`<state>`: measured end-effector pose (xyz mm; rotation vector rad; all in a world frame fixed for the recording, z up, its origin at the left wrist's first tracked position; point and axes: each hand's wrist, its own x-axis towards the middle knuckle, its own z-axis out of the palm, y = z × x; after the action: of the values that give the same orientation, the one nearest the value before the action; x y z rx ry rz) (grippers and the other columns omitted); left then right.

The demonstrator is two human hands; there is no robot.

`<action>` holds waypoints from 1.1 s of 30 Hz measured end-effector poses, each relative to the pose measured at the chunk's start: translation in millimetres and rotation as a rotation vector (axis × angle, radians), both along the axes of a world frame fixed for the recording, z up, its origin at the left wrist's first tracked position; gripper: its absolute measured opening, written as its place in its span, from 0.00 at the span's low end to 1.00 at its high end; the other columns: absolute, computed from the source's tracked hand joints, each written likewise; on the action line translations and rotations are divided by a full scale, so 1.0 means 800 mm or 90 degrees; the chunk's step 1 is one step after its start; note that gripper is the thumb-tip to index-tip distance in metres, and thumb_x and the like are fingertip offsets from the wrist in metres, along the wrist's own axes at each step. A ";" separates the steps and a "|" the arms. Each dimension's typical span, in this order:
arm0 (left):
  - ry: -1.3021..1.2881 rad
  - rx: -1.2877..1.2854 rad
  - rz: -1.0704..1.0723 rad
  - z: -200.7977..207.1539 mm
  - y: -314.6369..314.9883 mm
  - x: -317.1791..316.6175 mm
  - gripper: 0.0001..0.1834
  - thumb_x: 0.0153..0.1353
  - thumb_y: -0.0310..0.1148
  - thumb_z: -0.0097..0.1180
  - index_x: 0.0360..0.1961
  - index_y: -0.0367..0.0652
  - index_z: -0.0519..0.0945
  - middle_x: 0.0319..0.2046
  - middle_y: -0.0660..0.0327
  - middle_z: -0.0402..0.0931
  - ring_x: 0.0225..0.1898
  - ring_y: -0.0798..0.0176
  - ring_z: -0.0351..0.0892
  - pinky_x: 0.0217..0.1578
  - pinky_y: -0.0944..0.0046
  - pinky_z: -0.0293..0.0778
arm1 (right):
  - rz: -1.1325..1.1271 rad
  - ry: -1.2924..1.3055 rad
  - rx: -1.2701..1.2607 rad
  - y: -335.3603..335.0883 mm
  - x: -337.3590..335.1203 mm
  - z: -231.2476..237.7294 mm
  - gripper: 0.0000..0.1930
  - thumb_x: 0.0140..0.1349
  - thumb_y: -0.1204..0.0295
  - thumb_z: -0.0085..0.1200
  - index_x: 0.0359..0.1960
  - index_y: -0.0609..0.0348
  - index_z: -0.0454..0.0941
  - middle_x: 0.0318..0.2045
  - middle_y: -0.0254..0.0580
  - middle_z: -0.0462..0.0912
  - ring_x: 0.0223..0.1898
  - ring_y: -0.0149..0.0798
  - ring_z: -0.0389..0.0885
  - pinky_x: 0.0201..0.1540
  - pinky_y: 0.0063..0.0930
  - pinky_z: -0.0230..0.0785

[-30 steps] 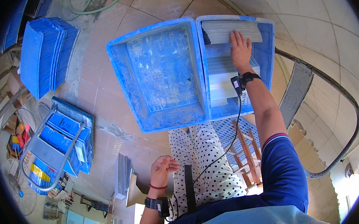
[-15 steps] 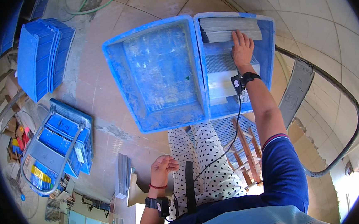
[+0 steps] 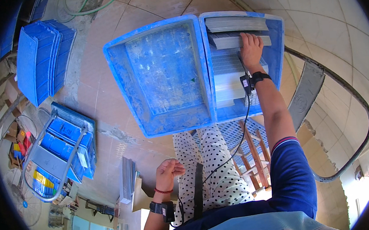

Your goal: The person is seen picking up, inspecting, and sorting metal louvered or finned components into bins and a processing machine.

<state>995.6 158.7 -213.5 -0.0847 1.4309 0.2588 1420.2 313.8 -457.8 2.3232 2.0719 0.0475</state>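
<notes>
In the right blue bin point(image 3: 279, 44), my right hand point(image 3: 252, 51) is hooked over the far edge of a bundle of thin grey strips point(image 3: 227, 42), its fingers bent around that edge. Behind it, against the bin's far wall, leans another bundle of grey strips point(image 3: 236, 24), with a narrow gap between the two. A stack of silvery ridged pieces point(image 3: 227, 84) fills the bin's nearer part, below my wrist. My left hand point(image 3: 169, 172) hovers above my left thigh, fingers curled together, with nothing visible in them.
A second blue bin point(image 3: 164, 73) with a worn floor adjoins on the left. Stacked blue crates point(image 3: 46, 60) and a metal-framed blue chair point(image 3: 66, 140) stand farther left. A curved metal frame point(image 3: 361, 102) with a grey panel rises at right. Grey strips point(image 3: 127, 179) lie beside my left arm.
The grey strips have parted into two bundles. My right hand has moved slightly right and nearer with the front bundle, its fingers now curled over the edge. My left hand is nearly still.
</notes>
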 end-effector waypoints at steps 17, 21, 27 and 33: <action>-0.012 0.004 0.010 -0.013 0.005 -0.003 0.12 0.62 0.37 0.47 0.34 0.38 0.75 0.27 0.58 0.78 0.27 0.62 0.79 0.30 0.64 0.78 | 0.215 -0.020 -0.098 0.034 0.024 0.006 0.17 0.53 0.72 0.44 0.46 0.53 0.69 0.41 0.38 0.74 0.44 0.38 0.72 0.51 0.34 0.61; -0.005 0.004 0.027 -0.014 0.005 -0.004 0.12 0.62 0.37 0.47 0.33 0.38 0.75 0.27 0.57 0.78 0.27 0.62 0.80 0.30 0.63 0.78 | 0.233 -0.042 -0.097 0.027 0.023 0.011 0.17 0.54 0.72 0.43 0.47 0.54 0.68 0.42 0.38 0.75 0.45 0.38 0.73 0.54 0.35 0.59; -0.004 -0.001 0.036 -0.017 0.001 -0.010 0.12 0.62 0.38 0.48 0.33 0.38 0.75 0.27 0.57 0.78 0.27 0.63 0.80 0.30 0.64 0.78 | 0.152 -0.014 -0.187 0.020 0.023 -0.008 0.19 0.55 0.74 0.41 0.50 0.56 0.66 0.49 0.42 0.72 0.52 0.41 0.69 0.57 0.38 0.57; 0.004 0.001 0.051 -0.020 -0.007 -0.012 0.11 0.62 0.36 0.48 0.34 0.39 0.75 0.27 0.57 0.78 0.27 0.62 0.80 0.30 0.64 0.78 | 0.196 -0.010 -0.250 0.023 0.020 -0.018 0.20 0.50 0.76 0.47 0.48 0.58 0.66 0.45 0.46 0.75 0.49 0.43 0.72 0.52 0.39 0.63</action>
<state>985.7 153.3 -229.6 -0.1410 1.4358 0.3266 1436.4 331.8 -472.5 1.7669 2.1731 -0.3027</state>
